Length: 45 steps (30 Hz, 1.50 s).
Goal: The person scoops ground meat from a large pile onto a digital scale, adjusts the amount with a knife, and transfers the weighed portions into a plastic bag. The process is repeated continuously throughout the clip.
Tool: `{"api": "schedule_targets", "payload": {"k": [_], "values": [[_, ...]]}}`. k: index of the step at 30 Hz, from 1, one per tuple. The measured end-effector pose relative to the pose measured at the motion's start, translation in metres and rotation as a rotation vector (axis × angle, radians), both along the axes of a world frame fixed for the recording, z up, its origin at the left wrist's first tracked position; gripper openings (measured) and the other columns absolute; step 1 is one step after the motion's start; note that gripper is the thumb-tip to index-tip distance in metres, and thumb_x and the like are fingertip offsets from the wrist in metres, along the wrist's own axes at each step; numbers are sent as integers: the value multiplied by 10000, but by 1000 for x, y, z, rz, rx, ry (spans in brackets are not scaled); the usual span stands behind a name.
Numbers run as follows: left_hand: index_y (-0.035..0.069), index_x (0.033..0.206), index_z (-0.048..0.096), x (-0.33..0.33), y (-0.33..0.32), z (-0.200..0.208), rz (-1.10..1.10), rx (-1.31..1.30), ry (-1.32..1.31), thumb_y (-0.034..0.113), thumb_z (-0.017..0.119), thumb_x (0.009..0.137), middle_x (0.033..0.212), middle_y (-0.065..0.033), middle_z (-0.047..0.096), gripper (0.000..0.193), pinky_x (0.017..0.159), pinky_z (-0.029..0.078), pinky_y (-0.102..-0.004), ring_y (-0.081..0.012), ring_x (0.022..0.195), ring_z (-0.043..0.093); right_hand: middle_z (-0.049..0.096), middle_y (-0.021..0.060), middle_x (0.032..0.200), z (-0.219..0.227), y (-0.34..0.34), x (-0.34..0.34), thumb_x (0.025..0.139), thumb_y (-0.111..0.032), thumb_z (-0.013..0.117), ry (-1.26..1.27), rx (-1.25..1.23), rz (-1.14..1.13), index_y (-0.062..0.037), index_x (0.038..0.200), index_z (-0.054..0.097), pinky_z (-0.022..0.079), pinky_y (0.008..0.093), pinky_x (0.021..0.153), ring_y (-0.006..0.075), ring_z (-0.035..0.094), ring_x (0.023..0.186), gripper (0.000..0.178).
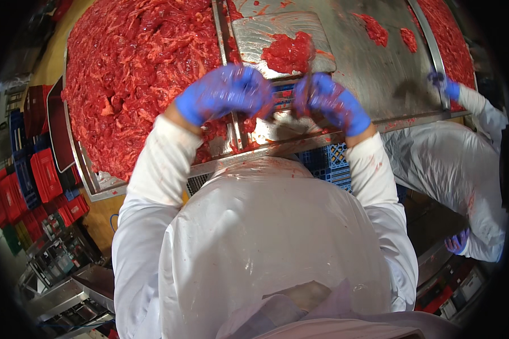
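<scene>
Lying at upper centre of the frame, on a pale, smeared board (249, 34): a glossy lump of raw red meat (289, 55). Just below the lump, two blue-gloved, blood-smeared hands, blurred and well bent at the fingers, with a slatted opening (283, 97) between. Left hand (225, 95), left of centre: knuckles upward, fingers curled inward toward the right, beside the steel divider (221, 34); impossible to tell whether closed on anything. Right hand (332, 104), right of centre: angled up and leftward, fingers drawn together near a thin, dark, blurred upright shape; impossible to tell whether gripping it. Both forearms rising from the lower frame in white sleeves, elbows outward, either side of a white apron (277, 231). At upper left, a large heap of raw meat (141, 73); at upper right, meat scraps (372, 29) on a steel table (345, 62). At far right, a co-worker's gloved hand (448, 86) near the table edge.
</scene>
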<state>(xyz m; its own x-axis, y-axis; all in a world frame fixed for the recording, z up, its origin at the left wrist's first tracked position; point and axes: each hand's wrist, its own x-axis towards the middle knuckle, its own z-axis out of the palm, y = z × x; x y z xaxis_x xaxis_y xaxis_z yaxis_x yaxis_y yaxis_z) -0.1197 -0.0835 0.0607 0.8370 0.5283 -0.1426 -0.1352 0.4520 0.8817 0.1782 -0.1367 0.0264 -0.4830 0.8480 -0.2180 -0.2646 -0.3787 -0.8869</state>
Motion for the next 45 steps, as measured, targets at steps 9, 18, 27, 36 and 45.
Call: {"api": "schedule_targets", "payload": {"k": [9,18,27,36,45], "values": [[-5,1175,717,-97,-5,-101,507,236,861,196,702,992,1030,-51,739,272,873,540,-283,-124,917,661,670,188,1300,-55,-34,67,992,-49,684,-205,72,-637,25,1351,539,572,340,975,262,668,1221,394],[6,1129,743,32,10,-19,-40,679,798,265,725,947,997,-104,768,317,809,551,-361,-199,888,703,692,34,1021,-19,23,36,949,-19,718,-299,82,-122,-1,1147,665,550,279,901,121,687,1004,206],[44,1078,751,-31,24,-70,479,458,1010,222,739,913,954,-86,760,243,800,559,-319,-165,843,698,708,31,948,-50,-5,0,914,-161,767,-461,426,238,-48,1067,693,534,330,819,125,651,897,204],[7,1138,726,-83,-27,-118,564,179,787,160,710,933,961,-40,734,256,771,533,-268,-90,832,639,717,46,921,-35,-21,-35,906,-221,737,-609,282,430,-57,1060,699,527,322,788,129,649,850,228],[91,1202,714,-36,-39,-80,397,888,1185,257,807,834,1258,-133,681,414,965,542,-398,-276,1112,670,696,21,1054,-27,-35,-10,944,-136,752,21,-440,6,-44,1176,680,548,302,915,114,658,982,260]]}}
